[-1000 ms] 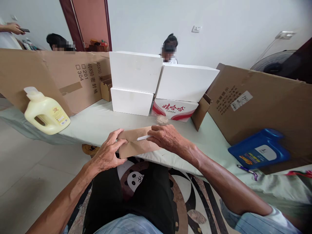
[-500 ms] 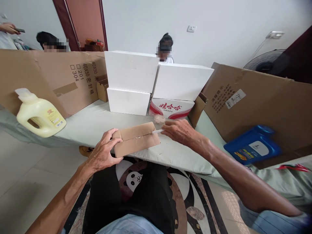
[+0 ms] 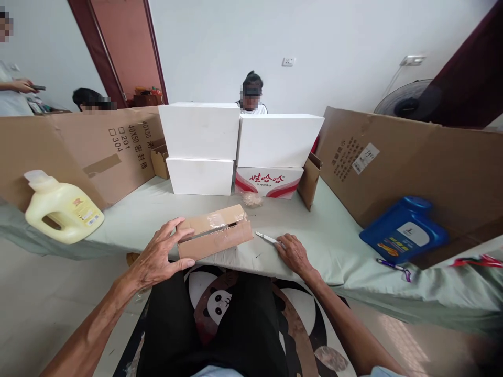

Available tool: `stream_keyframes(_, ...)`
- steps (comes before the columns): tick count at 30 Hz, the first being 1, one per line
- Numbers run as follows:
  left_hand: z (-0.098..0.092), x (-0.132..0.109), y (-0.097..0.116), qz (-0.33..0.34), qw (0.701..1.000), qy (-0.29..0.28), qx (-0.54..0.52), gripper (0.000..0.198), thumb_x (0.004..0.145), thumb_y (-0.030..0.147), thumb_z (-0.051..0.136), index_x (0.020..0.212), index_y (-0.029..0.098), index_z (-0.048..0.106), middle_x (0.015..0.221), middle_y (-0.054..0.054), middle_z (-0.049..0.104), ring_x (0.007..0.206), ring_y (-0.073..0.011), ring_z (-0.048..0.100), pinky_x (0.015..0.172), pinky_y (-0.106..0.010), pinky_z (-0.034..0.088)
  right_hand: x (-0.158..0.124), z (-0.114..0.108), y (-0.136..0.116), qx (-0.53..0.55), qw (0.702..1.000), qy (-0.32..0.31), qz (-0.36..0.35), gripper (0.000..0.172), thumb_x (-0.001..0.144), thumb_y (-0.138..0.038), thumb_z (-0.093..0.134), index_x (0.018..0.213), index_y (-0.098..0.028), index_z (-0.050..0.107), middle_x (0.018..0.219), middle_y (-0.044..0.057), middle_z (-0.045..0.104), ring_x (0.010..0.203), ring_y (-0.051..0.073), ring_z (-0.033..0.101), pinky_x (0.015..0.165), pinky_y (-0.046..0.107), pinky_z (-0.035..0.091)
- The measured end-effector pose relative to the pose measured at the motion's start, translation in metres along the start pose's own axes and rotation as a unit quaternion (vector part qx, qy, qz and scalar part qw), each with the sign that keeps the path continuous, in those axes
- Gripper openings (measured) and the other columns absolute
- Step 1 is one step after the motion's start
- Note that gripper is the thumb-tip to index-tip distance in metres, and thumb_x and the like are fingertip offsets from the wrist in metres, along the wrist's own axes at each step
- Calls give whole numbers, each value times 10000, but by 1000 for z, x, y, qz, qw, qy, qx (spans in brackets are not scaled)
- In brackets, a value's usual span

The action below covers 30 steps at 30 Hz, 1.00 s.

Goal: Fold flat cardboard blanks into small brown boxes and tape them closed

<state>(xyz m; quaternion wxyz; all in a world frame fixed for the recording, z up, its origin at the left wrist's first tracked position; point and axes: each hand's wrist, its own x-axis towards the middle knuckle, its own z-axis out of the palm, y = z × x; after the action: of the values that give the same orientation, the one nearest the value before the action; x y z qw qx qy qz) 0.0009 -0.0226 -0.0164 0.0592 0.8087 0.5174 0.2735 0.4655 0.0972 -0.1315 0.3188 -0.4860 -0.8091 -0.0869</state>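
A small taped cardboard box point(image 3: 214, 231) lies at the near edge of the table covered in pale green cloth point(image 3: 157, 204); a slit shows along its top seam. My left hand point(image 3: 155, 260) grips the box's left end, thumb on top and fingers along the front. A thin white knife-like tool point(image 3: 266, 239) lies on the cloth to the right of the box. My right hand point(image 3: 294, 254) rests on the cloth with its fingertips at the tool's near end, fingers curled.
A cream jug point(image 3: 58, 207) sits at the left and a blue jug point(image 3: 404, 229) at the right with a purple pen point(image 3: 393, 266) before it. White boxes point(image 3: 239, 146) are stacked at the back between cardboard walls point(image 3: 412, 162). Other people sit behind.
My right hand drew the white tool off the box top to the right, then lowered it onto the cloth. The box seam now shows a slit. My left hand kept its grip.
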Motion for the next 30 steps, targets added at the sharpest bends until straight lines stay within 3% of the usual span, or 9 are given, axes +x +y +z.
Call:
stream_keyframes(3,-7,7,-4,-11,1000,-19,-18,495,1078,503,588,1541,330,619,1733,-124,468,1569,-384,511,1210,-542,554,10,3,-25,78,996,50,0,352,1146,-469,479,1117,-208,713,1023,135,732,966,292,692,847,412,569)
stream_keyframes(6,-10,13,-9,-19,999,-17,-40,493,1120,507,500,1565,321,602,1717,-103,509,1580,-338,513,1242,-491,531,36,-8,-70,172,981,86,-40,311,1130,-422,552,1325,-207,661,1241,160,703,1146,295,682,967,439,569)
stream_keyframes(11,-15,19,-16,-4,998,6,-58,468,1105,498,540,1487,250,648,1550,-120,662,1458,-291,634,1213,-439,550,61,-29,-127,219,964,92,-121,300,1127,-364,550,1382,-227,632,1299,160,674,1176,292,643,1028,484,544)
stream_keyframes(17,-14,26,-10,-24,993,93,-65,391,1084,484,536,1253,216,765,1289,-112,810,1219,-289,764,1081,-427,625,55,-37,-134,227,964,73,-119,273,1132,-257,487,1367,-239,627,1219,139,690,1109,274,648,955,438,564)
stream_keyframes(22,-10,39,-1,-67,984,123,-106,315,1019,485,635,1070,222,801,1132,-83,851,1099,-273,795,991,-406,654,54,-44,-141,237,959,105,-117,324,1138,-211,416,1384,-240,626,1224,136,700,1079,265,648,948,441,545)
stream_keyframes(26,-11,46,1,-26,986,128,-104,247,1019,404,627,1047,224,794,1133,-78,846,1087,-258,795,978,-399,652,63,-53,-153,211,963,66,-153,320,1129,-372,538,1389,-213,634,1287,159,712,1109,300,616,973,475,497)
stream_keyframes(30,-19,54,8,47,994,91,-44,253,1054,310,559,1101,220,790,1141,-86,840,1067,-246,793,931,-372,635,71,-52,-163,179,966,20,-188,302,1113,-455,605,1266,-204,674,1200,140,731,1092,297,591,906,434,451)
